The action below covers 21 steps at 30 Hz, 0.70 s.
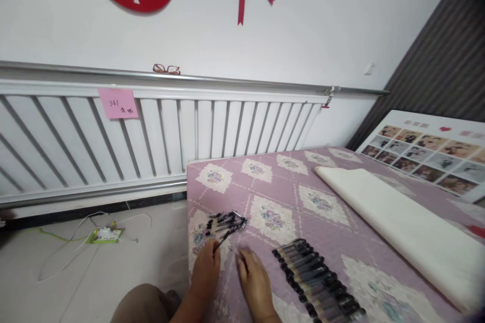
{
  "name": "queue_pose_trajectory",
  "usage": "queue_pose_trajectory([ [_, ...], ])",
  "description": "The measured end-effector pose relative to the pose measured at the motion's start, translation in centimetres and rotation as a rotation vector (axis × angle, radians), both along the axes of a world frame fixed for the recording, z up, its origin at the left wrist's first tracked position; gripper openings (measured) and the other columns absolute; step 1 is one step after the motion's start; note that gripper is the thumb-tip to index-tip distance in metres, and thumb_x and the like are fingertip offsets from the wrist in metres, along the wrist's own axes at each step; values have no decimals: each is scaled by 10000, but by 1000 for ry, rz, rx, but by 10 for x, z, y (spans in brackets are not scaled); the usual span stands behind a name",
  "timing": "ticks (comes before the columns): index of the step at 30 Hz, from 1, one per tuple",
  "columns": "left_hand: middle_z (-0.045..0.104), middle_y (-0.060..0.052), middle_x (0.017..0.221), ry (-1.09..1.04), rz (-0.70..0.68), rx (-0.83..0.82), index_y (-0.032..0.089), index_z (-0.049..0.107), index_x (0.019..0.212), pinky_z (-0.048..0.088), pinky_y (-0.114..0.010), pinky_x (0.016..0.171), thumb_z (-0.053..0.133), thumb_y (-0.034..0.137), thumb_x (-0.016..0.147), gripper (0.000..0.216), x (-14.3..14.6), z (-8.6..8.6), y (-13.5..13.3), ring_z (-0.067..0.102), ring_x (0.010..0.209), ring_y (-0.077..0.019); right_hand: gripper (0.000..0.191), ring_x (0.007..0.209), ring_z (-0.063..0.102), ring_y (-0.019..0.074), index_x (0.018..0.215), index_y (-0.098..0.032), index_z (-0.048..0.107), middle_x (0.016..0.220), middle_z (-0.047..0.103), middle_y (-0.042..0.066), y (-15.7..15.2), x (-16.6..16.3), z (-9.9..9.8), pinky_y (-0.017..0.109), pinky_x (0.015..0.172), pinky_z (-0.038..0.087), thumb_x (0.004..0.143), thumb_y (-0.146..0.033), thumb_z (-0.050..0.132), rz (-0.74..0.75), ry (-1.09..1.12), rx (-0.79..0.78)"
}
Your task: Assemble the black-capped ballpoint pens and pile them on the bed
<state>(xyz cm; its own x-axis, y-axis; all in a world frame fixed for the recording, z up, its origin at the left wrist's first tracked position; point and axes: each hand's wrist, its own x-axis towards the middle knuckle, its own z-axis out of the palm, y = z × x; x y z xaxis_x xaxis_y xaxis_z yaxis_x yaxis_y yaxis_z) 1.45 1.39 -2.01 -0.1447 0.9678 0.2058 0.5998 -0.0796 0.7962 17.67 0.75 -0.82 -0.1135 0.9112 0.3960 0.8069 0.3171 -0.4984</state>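
In the head view, the left hand (206,266) pinches a slim black rod (225,237) between closed fingertips, beside a loose pile of dark pen parts (226,221) on the purple patterned cover (242,197). The right hand (255,279), slightly blurred, has its fingers partly curled, and whether they grip anything I cannot tell; a row of black-capped pens (316,276) lies just to its right.

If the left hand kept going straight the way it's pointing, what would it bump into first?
Probably the little pile of black pieces on the patterned cover, just past the left hand; the thin black stick it holds might touch them first. Depth is unclear.
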Motion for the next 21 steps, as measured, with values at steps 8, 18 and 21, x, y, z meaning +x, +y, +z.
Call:
queue_pose_trajectory([
  [8,624,-118,1182,12,-33,20,160,556,1180,397,-390,994,342,268,894,374,-1,-8,5,559,1118,-231,222,874,637,219,929,-234,681,915,684,76,32,-31,8,293,765,468,851,-163,485,-16,-228,-86],
  [18,649,-73,1123,106,-105,-4,204,560,1145,434,-357,950,369,190,872,334,0,1,0,593,1046,-207,238,825,661,217,881,-198,664,874,717,69,13,-10,-4,310,777,509,844,-344,479,-62,386,-84],
  [21,624,-73,1188,195,-181,16,212,540,1209,427,-361,968,360,217,902,356,1,6,-3,568,1094,-206,244,729,655,211,837,-199,654,772,707,47,-1,-1,-2,291,688,515,806,-413,540,-110,545,-138],
])
